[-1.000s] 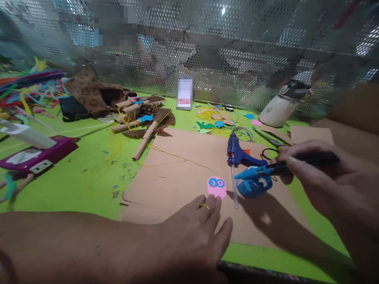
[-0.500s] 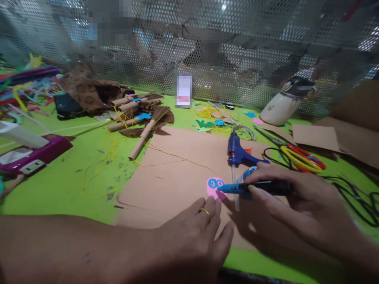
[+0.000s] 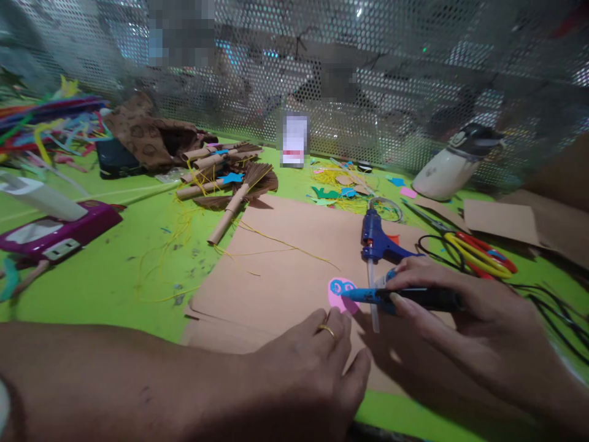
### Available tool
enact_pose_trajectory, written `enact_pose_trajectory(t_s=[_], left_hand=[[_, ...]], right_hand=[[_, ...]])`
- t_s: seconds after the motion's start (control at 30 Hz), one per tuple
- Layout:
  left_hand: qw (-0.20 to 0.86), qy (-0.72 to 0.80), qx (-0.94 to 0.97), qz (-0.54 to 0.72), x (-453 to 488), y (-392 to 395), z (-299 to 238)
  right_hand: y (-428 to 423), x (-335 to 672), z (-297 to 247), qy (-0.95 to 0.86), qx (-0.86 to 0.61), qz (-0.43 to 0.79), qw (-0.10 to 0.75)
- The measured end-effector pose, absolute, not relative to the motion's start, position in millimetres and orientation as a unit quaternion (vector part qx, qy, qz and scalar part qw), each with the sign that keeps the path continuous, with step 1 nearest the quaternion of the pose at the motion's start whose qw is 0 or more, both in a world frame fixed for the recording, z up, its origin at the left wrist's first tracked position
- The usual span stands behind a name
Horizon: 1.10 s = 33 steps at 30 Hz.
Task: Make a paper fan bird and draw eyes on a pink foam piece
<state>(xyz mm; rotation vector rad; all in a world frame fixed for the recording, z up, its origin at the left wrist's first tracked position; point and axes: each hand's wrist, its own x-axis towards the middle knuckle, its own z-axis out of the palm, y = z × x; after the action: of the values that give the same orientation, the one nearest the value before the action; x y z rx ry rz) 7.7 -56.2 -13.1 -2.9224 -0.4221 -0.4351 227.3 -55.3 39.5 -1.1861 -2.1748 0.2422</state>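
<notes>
A small pink paper cutout [image 3: 343,302] lies on a sheet of brown paper [image 3: 276,245], with two blue ring-like marks side by side on its upper part. My right hand [image 3: 464,319] grips a blue-tipped marker [image 3: 421,299] between thumb and fingers, its tip at the cutout just under the marks. My left hand [image 3: 317,350], with a gold ring, lies flat with fingers stretched out, fingertips at the cutout's lower edge. Just beyond the marker rests a blue glue gun [image 3: 375,236], a clear glue stick [image 3: 375,307] poking from its rear.
Red and yellow scissors [image 3: 478,252] and black cords [image 3: 547,313] lie at right, before a white bottle [image 3: 444,172]. Rolled brown paper brooms [image 3: 230,212] with yellow string are left of centre. A purple power strip [image 3: 87,230] sits far left; a phone [image 3: 295,141] leans on the perforated screen.
The whole scene has shifted slightly rightward as the camera turned a little left. Both hands keep their places around the cutout, and the marker tip stays at the blue marks.
</notes>
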Motion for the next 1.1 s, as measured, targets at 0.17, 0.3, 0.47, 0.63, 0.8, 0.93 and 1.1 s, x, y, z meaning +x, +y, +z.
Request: enact_pose_trajectory(t_s=[0.17, 0.3, 0.47, 0.63, 0.8, 0.93, 1.1], left_hand=[[0.063, -0.141, -0.978, -0.142, 8.0, -54.2, -12.0], [0.066, -0.138, -0.977, -0.149, 8.4, -54.3, -13.2], [0.083, -0.142, -0.973, -0.164, 8.3, -54.5, -17.2], [0.069, -0.128, -0.977, -0.153, 8.0, -52.4, -17.6], [0.069, -0.132, -0.978, -0.149, 9.0, -52.1, -16.1], [0.072, -0.137, -0.975, -0.159, 9.7, -53.5, -14.7], [0.080, -0.137, -0.974, -0.164, 8.5, -54.6, -15.9]], right_hand=[[-55.1, 225.2, 38.9, -0.827, -0.450, 0.091, 0.325], [-54.4, 223.4, 38.7, -0.819, -0.458, 0.086, 0.334], [-55.3, 223.4, 39.7, -0.825, -0.450, 0.087, 0.331], [-55.9, 224.0, 41.4, -0.830, -0.443, 0.095, 0.326], [-55.9, 226.6, 40.7, -0.826, -0.448, 0.080, 0.332], [-54.5, 230.1, 39.0, -0.814, -0.471, 0.063, 0.335], [-53.9, 228.5, 39.6, -0.818, -0.460, 0.078, 0.336]])
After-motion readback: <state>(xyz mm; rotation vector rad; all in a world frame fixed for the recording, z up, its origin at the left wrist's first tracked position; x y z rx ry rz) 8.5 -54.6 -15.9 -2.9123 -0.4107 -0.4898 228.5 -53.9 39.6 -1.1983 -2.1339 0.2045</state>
